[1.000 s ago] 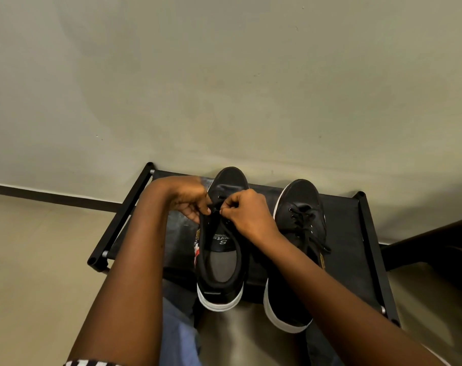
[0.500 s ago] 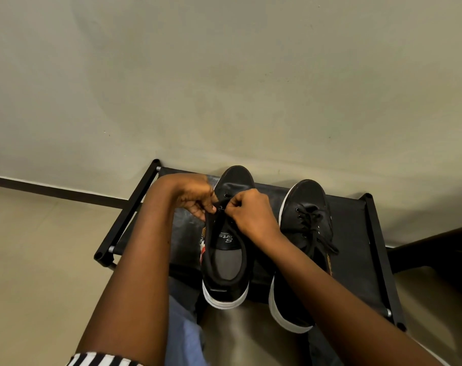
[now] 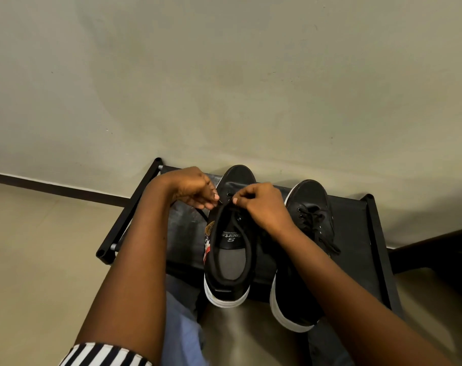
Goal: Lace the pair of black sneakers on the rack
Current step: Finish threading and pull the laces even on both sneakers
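A home's corner: low black shoe rack against a plain wall, tiled floor.

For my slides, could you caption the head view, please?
Both hands, left and right, pinch the lace at the left sneaker on the rack.

head-worn view, facing down, close over rack

A pale wall meets a beige floor along a dark skirting strip.
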